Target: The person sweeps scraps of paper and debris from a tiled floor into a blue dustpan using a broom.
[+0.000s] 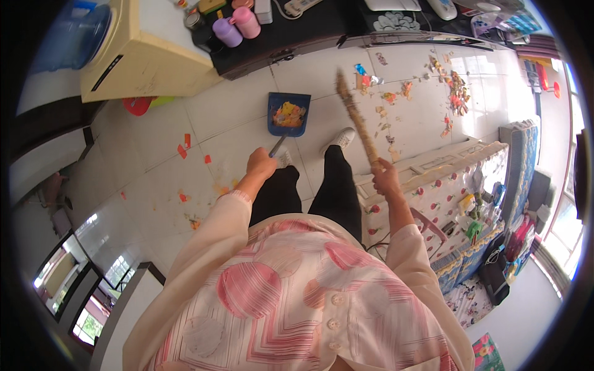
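Observation:
My left hand (261, 163) grips the handle of a blue dustpan (274, 97), which lies in front of my feet. Orange and yellow scraps (288, 114) are heaped inside the pan. In my right hand (386, 177) is the shaft of a straw broom (359, 121), held out over the tiles to the right of the pan. The far end of the broom is blurred. Beyond it, litter (457, 95) of wrappers and brown bits is spread over the floor on the right. More red and orange scraps (184, 147) lie on the left.
A coffee table (399, 204) with a rose-patterned cover stands close by my right arm. Ahead runs a dark cabinet (287, 41) carrying a pink flask (246, 23) and a purple one (227, 32). A cream water dispenser (144, 60) is at the front left.

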`<state>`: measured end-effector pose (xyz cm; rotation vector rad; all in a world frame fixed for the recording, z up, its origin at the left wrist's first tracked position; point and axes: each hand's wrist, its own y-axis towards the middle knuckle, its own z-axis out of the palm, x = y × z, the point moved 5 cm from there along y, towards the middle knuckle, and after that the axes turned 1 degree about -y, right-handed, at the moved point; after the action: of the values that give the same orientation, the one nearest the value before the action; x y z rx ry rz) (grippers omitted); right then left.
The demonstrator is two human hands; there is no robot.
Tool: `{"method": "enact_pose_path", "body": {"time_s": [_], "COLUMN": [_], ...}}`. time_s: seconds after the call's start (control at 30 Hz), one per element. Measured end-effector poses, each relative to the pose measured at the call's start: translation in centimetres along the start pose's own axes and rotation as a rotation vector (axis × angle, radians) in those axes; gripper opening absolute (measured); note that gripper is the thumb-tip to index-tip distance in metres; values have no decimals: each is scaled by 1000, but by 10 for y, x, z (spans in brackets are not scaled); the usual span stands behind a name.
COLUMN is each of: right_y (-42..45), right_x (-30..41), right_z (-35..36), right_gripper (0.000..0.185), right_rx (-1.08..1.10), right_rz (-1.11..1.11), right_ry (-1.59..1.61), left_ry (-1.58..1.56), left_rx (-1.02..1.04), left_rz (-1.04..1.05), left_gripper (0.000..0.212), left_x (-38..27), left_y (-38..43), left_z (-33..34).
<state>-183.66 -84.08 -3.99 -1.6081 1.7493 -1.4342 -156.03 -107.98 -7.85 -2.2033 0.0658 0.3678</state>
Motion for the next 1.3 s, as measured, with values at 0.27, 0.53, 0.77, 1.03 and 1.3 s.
{"method": "enact_pose_path", "body": {"time_s": [0.27, 0.53, 0.77, 1.03, 1.3], "right_y": [74, 139, 87, 142, 158], "right_x": [45, 60, 45, 53, 28], "right_z": [-33, -134, -163, -140, -173], "right_gripper": [42, 30, 46, 46, 42], "right_rx": [215, 9, -35, 277, 44], "right_rz": [35, 94, 89, 173, 136], "right_ry": [-111, 141, 275, 222, 550], "left_ry": [35, 41, -28, -89, 75], "left_rx": [-20, 1, -29, -43, -16], "left_rz": [-31, -171, -246, -142, -49], "left_gripper": [22, 23, 27, 26, 26], "left_x": [-15, -38, -38, -65, -143], "left_y": [5, 17, 12, -3, -6], "left_z": [13, 17, 21, 37, 8]}}
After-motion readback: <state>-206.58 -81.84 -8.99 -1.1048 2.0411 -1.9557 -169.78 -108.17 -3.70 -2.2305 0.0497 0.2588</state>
